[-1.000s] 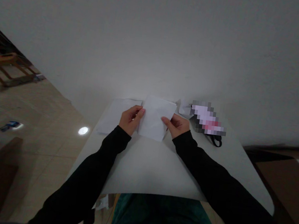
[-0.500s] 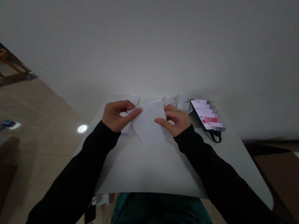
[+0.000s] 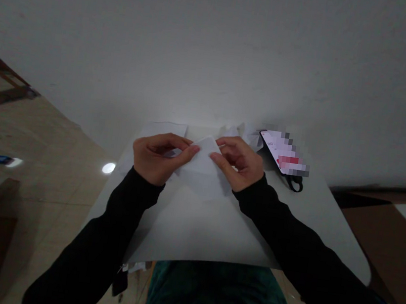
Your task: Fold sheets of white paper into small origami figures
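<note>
A white sheet of paper (image 3: 202,172) is held over the white table (image 3: 215,228), turned with one corner pointing away from me. My left hand (image 3: 157,156) pinches its left edge between thumb and fingers. My right hand (image 3: 239,162) pinches the right edge the same way. The two hands are close together, near the upper corner of the sheet. Black sleeves cover both arms.
A second white sheet (image 3: 161,131) lies flat behind my left hand. Crumpled paper (image 3: 245,133) and a phone (image 3: 283,155) with a black strap (image 3: 294,183) sit at the back right. A white wall stands behind the table; tiled floor lies to the left.
The sheet has been turned from square-on to corner-up and brought lower and nearer. Both hands have moved closer together on it.
</note>
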The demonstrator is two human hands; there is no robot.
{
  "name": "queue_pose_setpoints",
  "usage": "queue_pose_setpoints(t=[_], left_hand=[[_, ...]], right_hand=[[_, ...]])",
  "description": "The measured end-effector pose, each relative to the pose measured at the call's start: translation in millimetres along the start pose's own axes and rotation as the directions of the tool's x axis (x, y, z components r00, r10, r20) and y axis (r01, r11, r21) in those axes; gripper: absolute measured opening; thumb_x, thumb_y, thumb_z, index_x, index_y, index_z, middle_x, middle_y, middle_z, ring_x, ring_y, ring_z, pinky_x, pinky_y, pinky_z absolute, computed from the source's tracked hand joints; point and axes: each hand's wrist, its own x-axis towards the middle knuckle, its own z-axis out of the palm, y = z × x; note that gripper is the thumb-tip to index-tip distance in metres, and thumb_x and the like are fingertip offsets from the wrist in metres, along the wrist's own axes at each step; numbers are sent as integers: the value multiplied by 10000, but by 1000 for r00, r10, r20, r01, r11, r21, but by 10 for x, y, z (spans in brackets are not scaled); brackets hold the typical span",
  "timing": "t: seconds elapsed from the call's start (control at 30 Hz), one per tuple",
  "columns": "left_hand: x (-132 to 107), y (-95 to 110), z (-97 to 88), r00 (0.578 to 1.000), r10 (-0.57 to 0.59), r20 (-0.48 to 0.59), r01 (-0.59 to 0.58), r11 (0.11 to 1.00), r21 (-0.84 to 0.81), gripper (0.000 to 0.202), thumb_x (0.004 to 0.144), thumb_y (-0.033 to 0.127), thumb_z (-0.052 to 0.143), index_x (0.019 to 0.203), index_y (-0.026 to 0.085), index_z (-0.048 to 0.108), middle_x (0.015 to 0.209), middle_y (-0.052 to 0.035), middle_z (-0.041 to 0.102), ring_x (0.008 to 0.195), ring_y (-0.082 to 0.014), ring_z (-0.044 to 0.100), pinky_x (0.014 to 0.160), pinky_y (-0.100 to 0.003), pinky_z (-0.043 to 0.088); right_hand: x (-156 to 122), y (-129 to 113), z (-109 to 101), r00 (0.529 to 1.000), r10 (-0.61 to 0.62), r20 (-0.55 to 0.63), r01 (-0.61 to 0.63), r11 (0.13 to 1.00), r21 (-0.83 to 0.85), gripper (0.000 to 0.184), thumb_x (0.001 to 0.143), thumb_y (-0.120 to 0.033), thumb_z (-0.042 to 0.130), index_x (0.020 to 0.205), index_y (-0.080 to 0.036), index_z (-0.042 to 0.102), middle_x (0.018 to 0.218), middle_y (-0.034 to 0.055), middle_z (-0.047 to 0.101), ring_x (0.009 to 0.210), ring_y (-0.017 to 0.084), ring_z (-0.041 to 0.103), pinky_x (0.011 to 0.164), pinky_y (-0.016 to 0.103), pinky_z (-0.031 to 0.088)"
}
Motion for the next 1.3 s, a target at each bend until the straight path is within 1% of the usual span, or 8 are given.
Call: queue_pose_setpoints(t=[0.13,0.27,0.4,0.6,0.73,0.9,1.07,1.3], left_hand=[[-28,57,9,997,56,-57,-55,998,15,147,629,192,768,576,159,635,667,-2,692,577,-103,630,516,-199,500],[-38,93,22,991,94,-92,-93,996,16,166,644,195,764,574,163,618,674,6,689,577,-92,628,520,-198,496],[-44,131,34,982,137,-131,-136,991,20,196,664,186,749,562,165,583,698,5,695,590,-95,633,526,-211,497],[-35,114,37,985,115,-131,-112,993,33,213,650,182,749,541,163,566,661,10,685,566,-95,624,514,-210,494],[-32,89,32,990,95,-102,-96,995,0,208,642,169,749,545,163,566,660,7,684,566,-98,617,515,-218,485],[-27,78,21,992,68,-105,-68,998,0,248,645,174,742,530,165,522,655,10,673,566,-98,615,521,-224,493],[-23,82,25,992,76,-98,-76,997,8,282,659,168,735,528,170,485,654,8,662,554,-92,602,512,-222,489],[-22,73,32,995,64,-81,-63,998,12,285,665,184,728,525,175,480,637,5,651,552,-102,594,505,-235,487]], right_hand=[[-19,-127,2,986,-108,-126,106,994,-23,77,810,-272,599,812,-224,658,742,-28,682,604,84,591,566,211,475],[-36,-171,-5,972,-202,-118,189,976,-112,111,834,-238,571,854,-229,680,786,-27,713,613,81,609,575,206,493],[-62,-164,16,969,-230,-94,216,966,-141,136,845,-236,550,884,-232,681,831,-19,723,660,96,641,599,216,520],[-1,-196,56,990,-134,-38,132,990,-41,151,851,-243,537,917,-219,671,815,-13,704,658,92,622,593,213,508],[90,-208,85,996,-67,-51,69,997,37,139,840,-254,557,900,-231,679,835,-13,699,714,107,628,609,225,509],[138,-210,147,992,-65,-106,68,997,24,113,819,-258,585,775,-224,683,689,-35,665,609,92,583,548,216,477],[149,-242,172,992,-38,-116,44,998,44,109,807,-221,594,743,-218,683,648,-44,651,574,80,564,523,203,458],[170,-243,173,989,-1,-145,3,1000,13,126,786,-272,619,704,-211,693,609,-33,644,545,88,556,496,212,447]])
